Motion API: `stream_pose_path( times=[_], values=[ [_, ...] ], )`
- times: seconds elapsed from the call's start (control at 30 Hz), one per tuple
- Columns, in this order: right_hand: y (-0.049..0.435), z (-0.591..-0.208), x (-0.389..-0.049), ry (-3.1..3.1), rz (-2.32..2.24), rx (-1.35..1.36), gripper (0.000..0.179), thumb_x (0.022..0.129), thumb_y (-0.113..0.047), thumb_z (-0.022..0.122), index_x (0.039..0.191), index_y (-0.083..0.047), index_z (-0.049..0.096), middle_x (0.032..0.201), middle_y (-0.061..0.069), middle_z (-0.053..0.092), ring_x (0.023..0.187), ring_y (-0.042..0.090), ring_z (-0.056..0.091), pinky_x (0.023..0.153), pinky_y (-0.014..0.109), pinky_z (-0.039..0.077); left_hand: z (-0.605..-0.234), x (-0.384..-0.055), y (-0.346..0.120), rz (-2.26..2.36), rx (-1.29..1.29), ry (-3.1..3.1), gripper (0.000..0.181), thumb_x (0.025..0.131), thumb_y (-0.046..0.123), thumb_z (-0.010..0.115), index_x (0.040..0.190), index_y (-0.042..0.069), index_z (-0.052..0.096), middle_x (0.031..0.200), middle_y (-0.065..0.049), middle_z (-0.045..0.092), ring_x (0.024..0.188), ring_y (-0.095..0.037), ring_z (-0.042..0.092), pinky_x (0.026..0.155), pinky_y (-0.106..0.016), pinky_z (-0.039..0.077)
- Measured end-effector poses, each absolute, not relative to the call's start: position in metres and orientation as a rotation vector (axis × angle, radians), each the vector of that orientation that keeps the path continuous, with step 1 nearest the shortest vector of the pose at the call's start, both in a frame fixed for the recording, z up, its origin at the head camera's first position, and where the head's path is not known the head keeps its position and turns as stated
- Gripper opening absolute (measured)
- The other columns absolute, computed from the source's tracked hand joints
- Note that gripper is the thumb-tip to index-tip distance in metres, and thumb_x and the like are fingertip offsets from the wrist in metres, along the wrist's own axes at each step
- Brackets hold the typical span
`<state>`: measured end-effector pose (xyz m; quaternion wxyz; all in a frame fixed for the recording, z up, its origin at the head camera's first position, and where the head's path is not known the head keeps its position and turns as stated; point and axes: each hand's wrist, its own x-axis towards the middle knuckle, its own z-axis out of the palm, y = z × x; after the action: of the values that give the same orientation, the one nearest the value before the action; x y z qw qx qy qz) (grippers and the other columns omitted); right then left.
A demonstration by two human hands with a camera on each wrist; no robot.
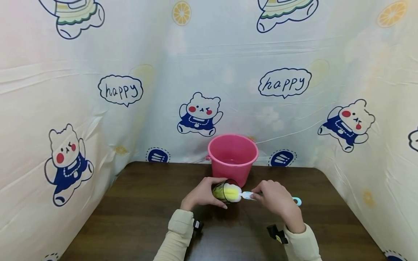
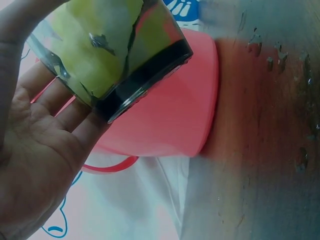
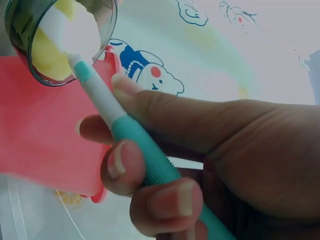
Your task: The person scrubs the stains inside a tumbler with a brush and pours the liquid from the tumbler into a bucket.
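Note:
My left hand (image 1: 203,194) grips a clear drinking glass (image 2: 107,45) with a thick dark-looking base, tilted on its side with its mouth toward the right hand. My right hand (image 1: 275,197) holds a sponge cup brush by its ribbed teal handle (image 3: 145,150), fingers and thumb curled round it. The brush's yellow and white sponge head (image 1: 232,192) sits in the mouth of the glass, partly inside. In the left wrist view, yellow sponge shows through the glass wall. The brush's looped handle end (image 1: 297,201) sticks out past the right hand.
Just behind the glass stands a pink bucket (image 1: 225,173) on the dark wooden table (image 1: 147,217). Water drops (image 2: 281,59) lie on the tabletop beside it. A printed cloth (image 1: 228,54) with bears and lettering hangs round the back and sides.

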<state>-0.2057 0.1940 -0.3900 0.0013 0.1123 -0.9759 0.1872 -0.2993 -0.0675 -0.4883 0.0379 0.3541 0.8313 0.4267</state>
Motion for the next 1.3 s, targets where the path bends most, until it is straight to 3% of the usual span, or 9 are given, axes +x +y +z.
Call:
stream_pose_path(
  times=[0.3, 0.7, 1.0, 1.3],
  values=[
    [0.193, -0.386, -0.202, -3.124, 0.580, 0.376, 0.011, 0.084, -0.024, 0.084, 0.092, -0.017, 0.084, 0.087, -0.005, 0.075, 0.066, 0.011, 0.055, 0.061, 0.031, 0.050, -0.488, -0.298, -0.064, 1.287, 1.079, 2.555, 0.087, 0.064, 0.035, 0.098, 0.141, 0.017, 0.062, 0.137, 0.008, 0.064, 0.124, -0.009, 0.058, 0.107, -0.033, 0.049],
    [0.202, -0.387, -0.205, -3.089, 0.730, 0.404, 0.012, 0.087, -0.019, 0.081, 0.097, -0.015, 0.083, 0.083, -0.006, 0.072, 0.060, 0.011, 0.054, 0.055, 0.029, 0.046, -0.488, -0.298, -0.064, 1.310, 1.074, 2.554, 0.088, 0.065, 0.033, 0.098, 0.143, 0.018, 0.059, 0.138, 0.008, 0.062, 0.123, -0.008, 0.057, 0.107, -0.032, 0.049],
    [0.201, -0.389, -0.205, -3.112, 0.656, 0.410, 0.012, 0.084, -0.022, 0.084, 0.095, -0.017, 0.084, 0.089, -0.006, 0.075, 0.064, 0.011, 0.052, 0.057, 0.030, 0.044, -0.492, -0.298, -0.065, 1.303, 1.118, 2.539, 0.085, 0.065, 0.029, 0.098, 0.140, 0.019, 0.062, 0.134, 0.009, 0.064, 0.120, -0.008, 0.058, 0.105, -0.032, 0.051],
    [0.206, -0.388, -0.206, -3.098, 0.706, 0.436, 0.012, 0.088, -0.020, 0.079, 0.098, -0.015, 0.083, 0.074, -0.008, 0.066, 0.057, 0.012, 0.052, 0.053, 0.028, 0.042, -0.493, -0.299, -0.063, 1.320, 1.142, 2.529, 0.087, 0.065, 0.036, 0.098, 0.141, 0.020, 0.061, 0.135, 0.010, 0.064, 0.120, -0.008, 0.058, 0.105, -0.032, 0.050]
  ],
)
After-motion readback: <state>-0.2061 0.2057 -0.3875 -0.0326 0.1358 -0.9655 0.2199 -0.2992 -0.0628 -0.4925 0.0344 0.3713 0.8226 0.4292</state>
